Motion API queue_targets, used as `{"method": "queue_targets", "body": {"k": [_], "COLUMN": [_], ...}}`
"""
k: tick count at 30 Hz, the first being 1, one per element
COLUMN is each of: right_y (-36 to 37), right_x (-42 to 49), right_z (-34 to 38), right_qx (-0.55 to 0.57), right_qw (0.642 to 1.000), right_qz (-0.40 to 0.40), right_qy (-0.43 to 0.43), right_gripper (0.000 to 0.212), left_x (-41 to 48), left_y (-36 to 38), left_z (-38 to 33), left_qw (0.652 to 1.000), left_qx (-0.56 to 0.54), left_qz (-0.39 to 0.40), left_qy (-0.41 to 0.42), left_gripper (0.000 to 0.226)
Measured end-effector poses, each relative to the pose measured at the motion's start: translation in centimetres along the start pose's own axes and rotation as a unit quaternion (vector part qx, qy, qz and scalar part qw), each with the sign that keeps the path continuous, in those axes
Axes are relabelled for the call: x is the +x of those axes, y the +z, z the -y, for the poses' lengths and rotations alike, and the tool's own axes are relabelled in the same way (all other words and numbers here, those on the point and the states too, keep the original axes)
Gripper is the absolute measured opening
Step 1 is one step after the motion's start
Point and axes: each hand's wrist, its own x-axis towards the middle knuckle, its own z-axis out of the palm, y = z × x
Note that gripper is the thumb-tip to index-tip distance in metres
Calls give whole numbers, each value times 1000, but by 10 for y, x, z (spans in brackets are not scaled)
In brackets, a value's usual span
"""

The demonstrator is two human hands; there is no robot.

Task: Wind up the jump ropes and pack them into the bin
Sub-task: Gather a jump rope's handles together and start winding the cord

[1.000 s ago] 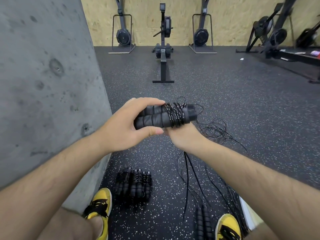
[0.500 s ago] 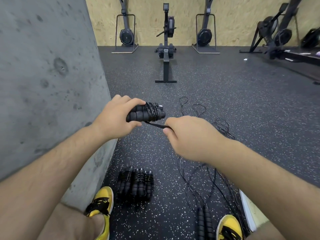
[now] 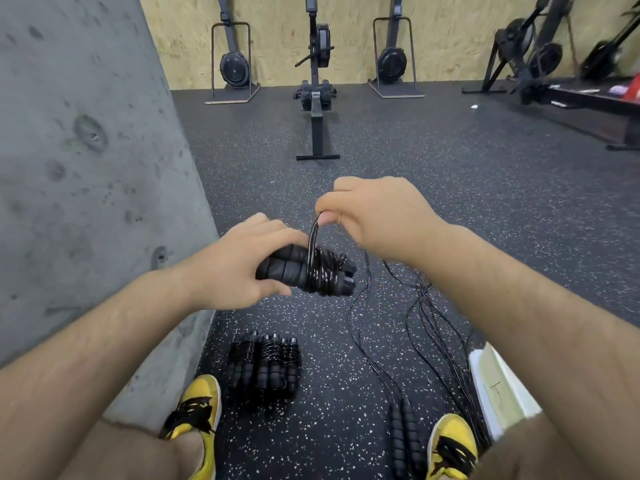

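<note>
**Winding a jump rope, head view**

My left hand grips the paired black foam handles of one jump rope, fingers over the top and thumb beneath, holding them roughly level above the speckled rubber floor. Several turns of black cord are already wrapped round the handles near their capped ends, which point to my right. My right hand is just above and beyond the bundle, its thumb and fingers pinching a loop of that cord; the loop runs taut from the pinch down to the wrapped turns.

Below my left hand, a pile of wound ropes lies on the floor beside the concrete wall, near my left yellow shoe. Loose cords trail across the floor under my right forearm toward another pair of handles lying just beside my right yellow shoe. A pale bin shows partly at my right, its rim touching the loose cords; my arm hides the rest, so I cannot tell what it holds.

Farther off, a rowing machine stands on the floor before the chipboard back wall, with more black equipment to either side
</note>
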Motion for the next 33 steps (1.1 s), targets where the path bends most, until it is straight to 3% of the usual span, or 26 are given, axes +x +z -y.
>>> {"method": "queue_targets", "body": {"k": [4, 8, 10, 11, 14, 17, 18, 23, 30, 33], "right_y": [-2, 3, 4, 6, 19, 27, 28, 18, -24, -34], "right_x": [0, -5, -12, -15, -22, -19, -17, -16, -17, -15], "right_z": [-12, -14, -3, 5, 36, 58, 63, 67, 57, 51], "right_qx": [99, 298, 472, 504, 492, 516, 509, 347, 191, 62], "right_qw": [990, 942, 847, 814, 789, 765, 773, 890, 944, 977], "right_qz": [88, 118, 139, 167, 246, 235, 224, 195, 245, 201], "right_qy": [52, 100, 202, 235, 275, 306, 305, 221, 109, 40], "right_gripper": [36, 25, 19, 23, 38, 41, 39, 34, 31, 22], "left_x": [-6, -9, -6, -3, 3, 7, 7, 6, 2, -1], "left_y": [-8, -10, -13, -14, -15, -11, -9, -5, 0, 4], "left_z": [-23, -38, -41, -42, -34, -14, -7, 17, 37, 40], "left_qw": [993, 966, 972, 974, 973, 980, 981, 982, 988, 991], "left_qx": [-115, -252, -210, -183, -129, -61, -48, -11, 73, 53], "left_qz": [-16, -51, -100, -131, -191, -179, -169, -138, -61, -38], "left_qy": [-23, -26, -28, -27, -30, -61, -76, -126, -119, -116], "left_gripper": [68, 75, 77, 74, 70, 73, 74, 73, 72, 72]}}
